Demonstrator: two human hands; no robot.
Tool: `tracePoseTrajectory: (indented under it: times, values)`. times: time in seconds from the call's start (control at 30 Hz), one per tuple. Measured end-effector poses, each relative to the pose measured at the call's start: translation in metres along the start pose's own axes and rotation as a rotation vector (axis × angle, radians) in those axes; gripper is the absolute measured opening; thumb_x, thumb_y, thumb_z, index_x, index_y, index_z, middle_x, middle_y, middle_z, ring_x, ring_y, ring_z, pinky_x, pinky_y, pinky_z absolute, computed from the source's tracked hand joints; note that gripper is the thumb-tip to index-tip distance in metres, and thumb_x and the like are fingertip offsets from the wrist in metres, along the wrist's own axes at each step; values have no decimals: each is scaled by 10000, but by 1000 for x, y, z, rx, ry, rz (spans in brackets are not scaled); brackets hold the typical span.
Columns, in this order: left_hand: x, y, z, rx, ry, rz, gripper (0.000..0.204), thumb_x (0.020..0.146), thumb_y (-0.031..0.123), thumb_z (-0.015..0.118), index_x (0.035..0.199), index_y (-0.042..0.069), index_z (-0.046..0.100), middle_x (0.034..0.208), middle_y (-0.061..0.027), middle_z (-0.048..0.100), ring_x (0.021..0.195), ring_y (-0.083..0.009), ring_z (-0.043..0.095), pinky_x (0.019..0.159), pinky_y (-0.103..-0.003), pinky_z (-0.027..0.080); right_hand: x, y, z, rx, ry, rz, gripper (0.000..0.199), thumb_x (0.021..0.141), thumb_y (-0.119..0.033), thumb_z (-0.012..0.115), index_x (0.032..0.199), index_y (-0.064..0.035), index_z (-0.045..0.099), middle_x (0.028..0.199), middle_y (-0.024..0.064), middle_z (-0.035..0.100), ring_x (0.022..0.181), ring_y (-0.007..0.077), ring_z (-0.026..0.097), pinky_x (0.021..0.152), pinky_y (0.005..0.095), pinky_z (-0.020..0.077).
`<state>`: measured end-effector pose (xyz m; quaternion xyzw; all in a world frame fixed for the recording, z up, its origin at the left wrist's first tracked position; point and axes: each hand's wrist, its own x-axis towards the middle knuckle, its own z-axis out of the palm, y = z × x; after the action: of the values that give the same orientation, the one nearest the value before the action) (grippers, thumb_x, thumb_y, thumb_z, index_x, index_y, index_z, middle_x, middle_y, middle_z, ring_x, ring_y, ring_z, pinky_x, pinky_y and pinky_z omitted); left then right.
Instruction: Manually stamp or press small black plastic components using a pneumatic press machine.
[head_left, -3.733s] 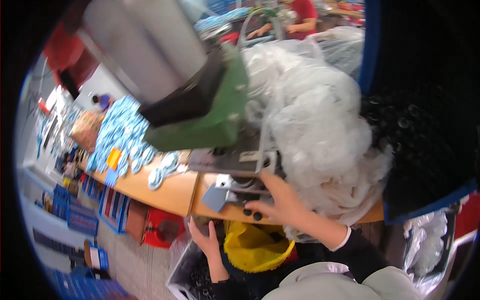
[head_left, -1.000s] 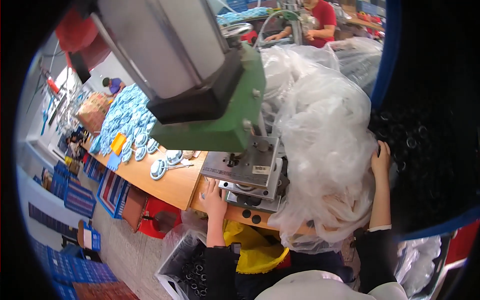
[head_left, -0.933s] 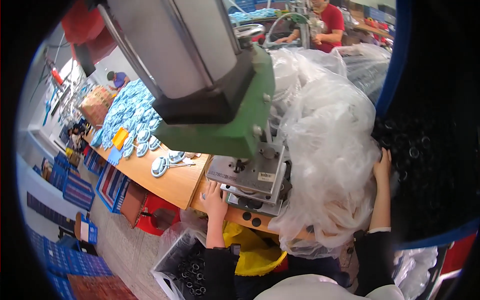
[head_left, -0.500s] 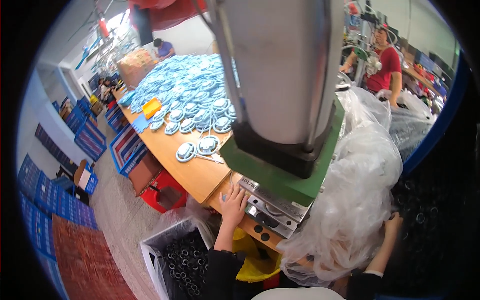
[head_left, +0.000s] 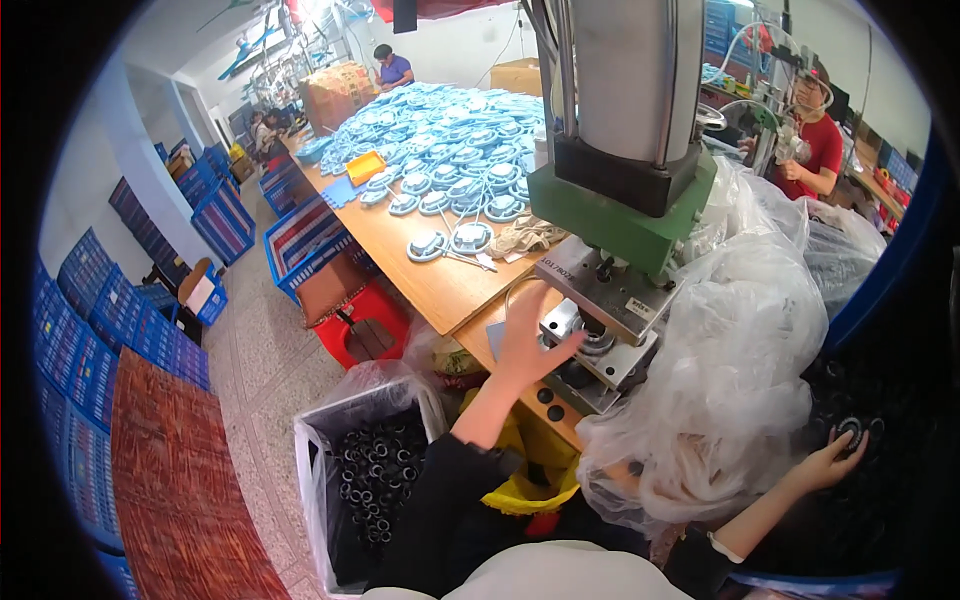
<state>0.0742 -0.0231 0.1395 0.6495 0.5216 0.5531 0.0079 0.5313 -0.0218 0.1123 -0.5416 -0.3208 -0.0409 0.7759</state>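
My left hand point(head_left: 528, 345) is raised in front of the press, its fingers apart and holding nothing that I can see. It is close to the lower metal fixture point(head_left: 625, 362), which has a round seat. Above the fixture hangs a silver plate point(head_left: 600, 288) under the green press head point(head_left: 610, 205). Far to the right, my right hand point(head_left: 828, 465) pinches a black ring point(head_left: 851, 428) over a dark heap of similar rings point(head_left: 880, 490). Shadow hides much of that heap.
A crumpled clear plastic bag point(head_left: 730, 350) lies between the press and my right arm. At left stands a lined white bin point(head_left: 310, 470) of black rings. Light-blue round parts point(head_left: 450, 150) cover the wooden table point(head_left: 415, 280). A red stool point(head_left: 375, 330) stands beside it. Two people work farther off.
My left hand has left the fixture's left edge and come up in front of the press. My right hand has moved outward and now shows a black ring. The whole view has shifted.
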Motion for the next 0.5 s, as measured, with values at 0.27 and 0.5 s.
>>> tracePoseTrajectory:
  times: [0.27, 0.5]
  values:
    - [10, 13, 52, -278, 139, -96, 448, 613, 229, 762, 983, 33, 603, 1050, -145, 582, 939, -341, 553, 762, -386, 461, -77, -80, 1, 94, -406, 252, 524, 755, -41, 703, 1225, 28, 482, 1245, 144, 484, 1047, 195, 523, 908, 307, 419]
    - [-22, 8, 31, 40, 273, -110, 356, 620, 235, 761, 871, 26, 620, 1061, -137, 587, 966, -315, 555, 834, -387, 420, -172, -124, 45, 343, -996, 303, 573, 686, -6, 746, 1208, 18, 509, 1189, 89, 541, 1056, 170, 532, 927, 279, 399]
